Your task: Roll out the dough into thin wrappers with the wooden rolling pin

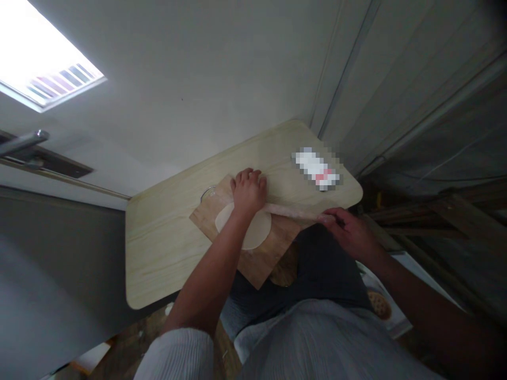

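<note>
A pale, flour-dusted rolling pin (pixel 293 212) lies across the far side of a flat round sheet of dough (pixel 257 235). The dough rests on a square wooden board (pixel 257 264) set askew, its near corner jutting past the table edge over my lap. My left hand (pixel 249 192) is closed over the pin's left part, palm down, and hides that end. At the other end, my right hand (pixel 348 229) grips the tip of the pin between thumb and fingers, out beyond the board's right corner.
The light wood table (pixel 166 243) stands against a pale wall. A blurred-out white and pink item (pixel 317 169) lies at its right. Behind the board shows a round rim (pixel 208 192). A door handle (pixel 24 142) is at far left. Under the board's near edge is a brown object (pixel 285 268).
</note>
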`<state>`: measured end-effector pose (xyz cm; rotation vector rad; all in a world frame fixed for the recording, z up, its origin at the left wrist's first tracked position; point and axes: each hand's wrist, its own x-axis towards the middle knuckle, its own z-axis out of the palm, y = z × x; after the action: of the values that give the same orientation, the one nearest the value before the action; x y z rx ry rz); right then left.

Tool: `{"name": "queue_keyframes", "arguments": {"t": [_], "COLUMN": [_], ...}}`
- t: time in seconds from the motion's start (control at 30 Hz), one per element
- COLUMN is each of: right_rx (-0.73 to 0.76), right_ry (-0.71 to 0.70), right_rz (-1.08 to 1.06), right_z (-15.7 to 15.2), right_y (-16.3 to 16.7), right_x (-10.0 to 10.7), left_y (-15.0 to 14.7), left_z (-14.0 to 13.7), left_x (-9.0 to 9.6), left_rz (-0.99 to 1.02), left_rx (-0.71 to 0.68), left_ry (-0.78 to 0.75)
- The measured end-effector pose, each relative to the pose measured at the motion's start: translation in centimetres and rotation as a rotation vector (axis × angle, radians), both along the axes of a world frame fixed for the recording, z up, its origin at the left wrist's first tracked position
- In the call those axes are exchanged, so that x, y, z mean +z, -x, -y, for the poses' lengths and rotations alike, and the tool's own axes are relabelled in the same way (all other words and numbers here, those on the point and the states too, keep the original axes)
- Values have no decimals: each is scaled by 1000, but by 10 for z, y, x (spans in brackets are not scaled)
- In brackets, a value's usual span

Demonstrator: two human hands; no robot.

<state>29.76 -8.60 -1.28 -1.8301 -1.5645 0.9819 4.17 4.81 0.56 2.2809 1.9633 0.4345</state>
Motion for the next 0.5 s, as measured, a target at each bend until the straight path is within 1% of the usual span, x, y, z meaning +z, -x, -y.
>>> {"name": "queue_keyframes", "arguments": {"t": [0.23, 0.37, 0.5], "right_rx": [16, 35, 66], "right_ry": [6, -13, 20], "right_rz": [5, 10, 29], "right_z": [11, 20, 28], "right_y": [5, 9, 14], "right_x": [3, 5, 8], "left_y": [6, 12, 20], "left_z": [18, 39, 65], "left_x": [1, 0, 0], "left_rz": [33, 42, 16], "left_rx": [1, 20, 27], "left_ry": [-11, -26, -41]}}
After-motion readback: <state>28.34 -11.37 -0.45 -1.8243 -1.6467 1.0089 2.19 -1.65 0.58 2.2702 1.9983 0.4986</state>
